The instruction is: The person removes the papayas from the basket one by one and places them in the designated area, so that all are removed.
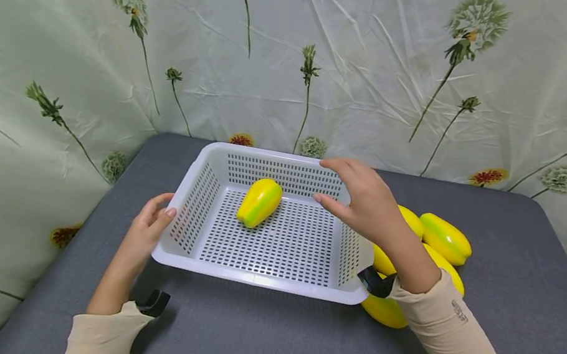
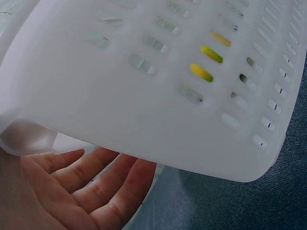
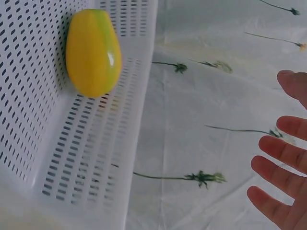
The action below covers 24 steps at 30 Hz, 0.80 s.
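A white plastic basket (image 1: 260, 279) with slotted walls stands at the middle of the table, one glossy yellow-green papaya (image 1: 260, 203) lying inside it. At the basket's left rim, my left hand (image 1: 147, 222) holds on, its thumb over the edge. The left wrist view has the fingers (image 2: 129, 191) of that hand behind the edge of the basket. My right hand (image 1: 364, 201) hovers over the basket's right end, thumb and fingers apart and nothing between them. In the right wrist view its fingers (image 3: 283, 177) are spread, away from the papaya.
Several more yellow papayas (image 1: 445, 238) lie in a group against the right side of the basket, partly hidden by my right forearm. Dark grey cloth covers the table (image 1: 254, 343). A pale curtain (image 1: 278, 75) with dandelion prints hangs behind its back edge.
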Available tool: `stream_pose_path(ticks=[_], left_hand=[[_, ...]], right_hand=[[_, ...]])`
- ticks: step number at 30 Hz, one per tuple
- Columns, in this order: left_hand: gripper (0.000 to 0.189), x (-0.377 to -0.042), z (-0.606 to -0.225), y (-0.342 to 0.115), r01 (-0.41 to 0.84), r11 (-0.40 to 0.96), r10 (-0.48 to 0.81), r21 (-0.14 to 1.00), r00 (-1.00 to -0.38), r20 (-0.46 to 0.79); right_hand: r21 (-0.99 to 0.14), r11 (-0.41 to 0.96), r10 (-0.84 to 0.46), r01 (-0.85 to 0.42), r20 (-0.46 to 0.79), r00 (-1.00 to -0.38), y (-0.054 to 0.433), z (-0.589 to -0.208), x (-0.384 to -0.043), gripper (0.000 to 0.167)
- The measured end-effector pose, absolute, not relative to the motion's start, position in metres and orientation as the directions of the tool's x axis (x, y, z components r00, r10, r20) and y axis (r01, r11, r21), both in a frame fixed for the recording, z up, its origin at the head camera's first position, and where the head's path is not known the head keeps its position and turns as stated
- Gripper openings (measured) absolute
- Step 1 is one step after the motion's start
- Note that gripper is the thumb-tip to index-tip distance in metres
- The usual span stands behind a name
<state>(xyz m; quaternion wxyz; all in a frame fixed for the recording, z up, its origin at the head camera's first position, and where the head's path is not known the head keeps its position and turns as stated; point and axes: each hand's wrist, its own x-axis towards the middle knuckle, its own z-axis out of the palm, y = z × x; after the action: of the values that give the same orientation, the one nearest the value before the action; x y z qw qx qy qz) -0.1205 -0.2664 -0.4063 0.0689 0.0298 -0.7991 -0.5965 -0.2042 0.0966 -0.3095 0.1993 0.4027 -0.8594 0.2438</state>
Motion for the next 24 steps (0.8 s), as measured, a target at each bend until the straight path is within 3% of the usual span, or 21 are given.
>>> stream_pose_path(ticks=[10,24], left_hand=[[0.045,-0.12,-0.406,-0.267,0.026,0.283,-0.137,0.959,-0.988,0.067],[0.046,-0.121,-0.407,-0.266,0.022,0.293,-0.139,0.956,-0.988,0.066]], right_hand=[[-0.353,0.583,-0.67,-0.732,0.302,-0.678,0.065,-0.317,-0.233,0.055],[-0.399,0.606,-0.723,-0.688,0.084,-0.685,0.028,-0.346,-0.259,0.054]])
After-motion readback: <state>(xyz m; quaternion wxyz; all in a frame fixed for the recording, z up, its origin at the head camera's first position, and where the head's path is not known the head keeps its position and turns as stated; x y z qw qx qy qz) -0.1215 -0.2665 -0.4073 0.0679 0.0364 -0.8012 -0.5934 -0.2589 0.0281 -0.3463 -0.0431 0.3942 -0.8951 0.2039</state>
